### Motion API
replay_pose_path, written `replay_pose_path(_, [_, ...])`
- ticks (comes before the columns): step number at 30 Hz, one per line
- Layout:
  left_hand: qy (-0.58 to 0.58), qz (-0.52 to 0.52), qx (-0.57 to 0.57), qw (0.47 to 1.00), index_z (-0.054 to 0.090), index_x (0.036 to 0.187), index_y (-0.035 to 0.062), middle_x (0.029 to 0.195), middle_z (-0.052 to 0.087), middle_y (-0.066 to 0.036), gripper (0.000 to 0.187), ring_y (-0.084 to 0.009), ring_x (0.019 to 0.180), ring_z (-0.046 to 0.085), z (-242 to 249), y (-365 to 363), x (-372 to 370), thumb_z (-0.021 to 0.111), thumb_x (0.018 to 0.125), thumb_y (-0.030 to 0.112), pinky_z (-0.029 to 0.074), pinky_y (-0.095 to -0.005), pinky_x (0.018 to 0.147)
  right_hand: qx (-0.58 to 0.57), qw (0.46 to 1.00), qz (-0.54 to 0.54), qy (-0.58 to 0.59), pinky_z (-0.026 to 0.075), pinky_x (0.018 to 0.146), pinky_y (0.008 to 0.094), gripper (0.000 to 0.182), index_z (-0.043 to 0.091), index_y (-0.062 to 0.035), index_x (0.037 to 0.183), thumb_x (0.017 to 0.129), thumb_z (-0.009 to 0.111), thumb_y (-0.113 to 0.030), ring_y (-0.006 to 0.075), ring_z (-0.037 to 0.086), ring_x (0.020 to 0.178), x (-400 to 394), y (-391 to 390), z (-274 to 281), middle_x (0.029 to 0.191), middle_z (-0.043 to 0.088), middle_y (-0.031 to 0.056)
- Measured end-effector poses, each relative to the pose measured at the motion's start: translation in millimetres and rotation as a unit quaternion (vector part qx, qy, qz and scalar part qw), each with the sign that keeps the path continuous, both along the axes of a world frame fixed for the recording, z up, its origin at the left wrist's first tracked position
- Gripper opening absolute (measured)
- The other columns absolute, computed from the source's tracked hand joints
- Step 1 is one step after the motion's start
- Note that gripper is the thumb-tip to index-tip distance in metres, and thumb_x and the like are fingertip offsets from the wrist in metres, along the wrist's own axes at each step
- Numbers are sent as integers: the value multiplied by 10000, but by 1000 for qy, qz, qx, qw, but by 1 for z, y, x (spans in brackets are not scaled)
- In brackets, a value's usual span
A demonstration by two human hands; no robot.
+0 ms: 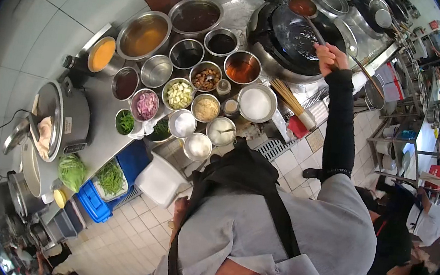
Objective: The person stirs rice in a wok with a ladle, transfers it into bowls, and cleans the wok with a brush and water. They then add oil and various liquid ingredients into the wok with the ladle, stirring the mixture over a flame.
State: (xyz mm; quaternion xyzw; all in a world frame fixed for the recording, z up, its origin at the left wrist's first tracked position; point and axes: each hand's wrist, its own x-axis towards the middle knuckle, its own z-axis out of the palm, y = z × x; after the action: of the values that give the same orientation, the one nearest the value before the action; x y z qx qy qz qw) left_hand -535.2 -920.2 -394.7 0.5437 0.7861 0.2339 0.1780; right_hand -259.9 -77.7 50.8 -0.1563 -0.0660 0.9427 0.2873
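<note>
Steel tabletop (101,91) L of wok, w/ steel sauce bowls (145,18) & chopped red onion (146,105). Blk wok (291,34), glossy inside. Ladle (303,6) w/ red-brown contents, head at wok's far rim; R hand (331,59) grip closed on handle, nr wok's R edge. L hand (180,207) well apart from wok, grip can't tell. Bamboo sticks (285,94) nr wok's near side.

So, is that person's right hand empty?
No, the right hand is gripping the handle of a long ladle by the black wok.
</note>
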Motion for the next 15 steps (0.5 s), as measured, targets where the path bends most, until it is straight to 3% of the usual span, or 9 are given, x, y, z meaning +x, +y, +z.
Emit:
replay_pose_path(2, [-96, 64, -72, 991, 654, 957, 31, 726, 692, -49, 192, -173, 652, 651, 2, -2, 10, 635, 907, 215, 511, -311, 560, -47, 994, -28, -98, 354, 421, 225, 244, 472, 81, 1021, 1039, 443, -161, 75, 424, 523, 21, 3, -1, 732, 463, 16])
replay_pose_path(5, [-301, 217, -125, 920, 669, 970, 47, 715, 684, -40, 185, -180, 648, 648, 10, -4, 18, 659, 897, 216, 516, -313, 570, -111, 983, -33, -141, 357, 418, 234, 254, 469, 1, 858, 1030, 444, -184, 86, 438, 505, 49, 21, -25, 681, 466, 8])
replay_pose_path(8, [-442, 351, -99, 820, 683, 984, 63, 704, 676, -30, 182, -187, 644, 645, 16, 0, 18, 682, 887, 217, 520, -315, 581, 1, 943, -47, -330, 345, 420, 221, 201, 477, -21, 882, 1012, 499, -173, 79, 456, 494, 66, 14, -53, 662, 482, 6])
replay_pose_path(9, [-457, 361, -84, 808, 688, 988, 68, 700, 673, -27, 182, -189, 643, 644, 20, 3, 14, 690, 883, 217, 521, -315, 584, 71, 894, -77, -435, 329, 402, 235, 256, 459, -84, 765, 998, 513, -176, 87, 428, 460, 62, 3, -60, 597, 435, -16])
replay_pose_path(11, [-150, -2, -49, 988, 690, 996, 59, 716, 678, -40, 169, -183, 651, 648, -5, -4, -8, 686, 879, 181, 521, -300, 590, 244, 760, -69, -599, 377, 409, 265, 268, 518, -65, 726, 975, 530, -166, 127, 491, 470, 60, -23, -72, 580, 489, 10])
replay_pose_path(12, [18, -117, 39, 992, 692, 1001, 55, 724, 680, -46, 164, -180, 655, 650, -14, -6, -18, 683, 877, 163, 522, -292, 593, 299, 665, -83, -679, 400, 412, 278, 275, 544, -54, 721, 970, 537, -173, 136, 518, 478, 46, -40, -67, 580, 511, 17])
replay_pose_path(13, [-140, 45, -39, 988, 672, 1022, 44, 727, 677, -59, 178, -177, 644, 644, 10, 2, -20, 681, 873, 141, 510, -291, 559, 331, 534, -72, -775, 510, 519, 388, 260, 593, 9, 774, 924, 585, -203, 259, 642, 569, 56, -24, -107, 633, 618, 123])
replay_pose_path(14, [-298, 195, -95, 930, 652, 1043, 33, 729, 674, -71, 195, -175, 633, 638, 43, 23, -19, 678, 870, 120, 499, -290, 525, 479, 235, -74, -842, 542, 680, 494, 282, 589, 42, 844, 874, 623, -236, 403, 683, 691, 37, -54, -85, 726, 660, 245])
replay_pose_path(15, [-378, 292, -104, 872, 632, 1064, 22, 732, 672, -84, 216, -173, 622, 632, 92, 54, -15, 675, 866, 98, 488, -290, 491, 477, 246, -127, -834, 526, 744, 524, 301, 580, 52, 897, 852, 633, -241, 449, 672, 773, 33, -54, -102, 798, 656, 296])
